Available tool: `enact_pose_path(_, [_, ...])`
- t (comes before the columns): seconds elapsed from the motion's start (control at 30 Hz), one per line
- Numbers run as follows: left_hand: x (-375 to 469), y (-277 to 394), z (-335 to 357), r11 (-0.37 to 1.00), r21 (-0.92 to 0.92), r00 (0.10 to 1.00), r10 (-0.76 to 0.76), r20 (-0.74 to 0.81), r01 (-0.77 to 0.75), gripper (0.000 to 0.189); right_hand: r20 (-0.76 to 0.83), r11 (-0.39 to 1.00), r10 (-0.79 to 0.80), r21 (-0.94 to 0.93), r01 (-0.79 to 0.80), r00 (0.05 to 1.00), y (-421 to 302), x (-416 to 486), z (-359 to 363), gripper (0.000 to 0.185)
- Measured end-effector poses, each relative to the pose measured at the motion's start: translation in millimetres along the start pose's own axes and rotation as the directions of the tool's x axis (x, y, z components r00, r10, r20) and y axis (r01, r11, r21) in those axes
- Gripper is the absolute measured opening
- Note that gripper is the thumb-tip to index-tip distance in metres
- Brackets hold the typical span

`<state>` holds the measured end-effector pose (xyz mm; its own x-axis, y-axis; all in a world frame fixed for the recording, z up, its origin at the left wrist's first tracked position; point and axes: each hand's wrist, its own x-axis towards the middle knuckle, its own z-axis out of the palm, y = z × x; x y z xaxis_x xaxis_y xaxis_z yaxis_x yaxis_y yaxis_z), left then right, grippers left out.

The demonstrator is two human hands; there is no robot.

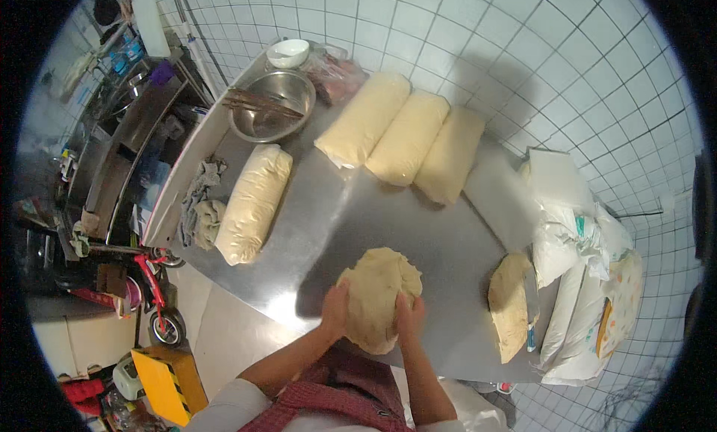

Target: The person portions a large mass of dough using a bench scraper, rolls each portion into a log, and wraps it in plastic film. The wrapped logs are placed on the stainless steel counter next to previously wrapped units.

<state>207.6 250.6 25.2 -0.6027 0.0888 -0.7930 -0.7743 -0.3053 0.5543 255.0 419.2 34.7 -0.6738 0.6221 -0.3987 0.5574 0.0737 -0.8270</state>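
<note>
A thick, pale lump of dough (376, 297) is between my hands at the front of a stainless steel table (313, 230). Its surface is folded and uneven. My left hand (336, 309) grips its left side, and my right hand (410, 314) presses on its right edge with the thumb on top. Further right lies a flat, elongated piece of dough (510, 306) with a blade-like tool (531, 303) along its right side. To the left rests a long dough-filled plastic bag (255, 202). Three similar bags, including a middle one (408, 138), lie side by side towards the wall.
Back left are a steel bowl (263, 127) with wooden sticks across it, a white bowl (288, 53) and a clear bag of reddish contents (339, 76). Grey cloths (203, 208) lie at the left edge. White sacks (577, 314) crowd the right. A yellow box (168, 384) stands on the floor.
</note>
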Motion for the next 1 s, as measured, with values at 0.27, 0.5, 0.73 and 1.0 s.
enact_pose_path(0.27, [-123, 22, 17, 0.910, -0.309, 0.914, -0.148, 0.378, 0.275, 0.055, 0.255, 0.950, -0.240, -0.139, 0.281, 0.937, -151, -34, -81, 0.040])
enact_pose_path(0.5, [-54, 13, -55, 0.636, 0.766, 0.995, 0.025, 0.098, -0.091, 0.058, -0.103, 0.817, -0.528, -0.333, 0.471, 0.843, -25, 47, -64, 0.035])
enact_pose_path(0.73, [98, 36, -28, -0.033, 0.683, 0.455, 0.722, 0.521, -0.729, 0.039, -0.378, 0.684, -0.425, -0.730, 0.018, 0.823, 130, 15, -113, 0.046])
enact_pose_path(1.0, [100, 10, 47, 0.282, 0.528, 0.584, 0.564, 0.584, -0.801, 0.050, -0.201, 0.785, -0.486, -0.528, 0.323, 0.851, 117, 68, -51, 0.058])
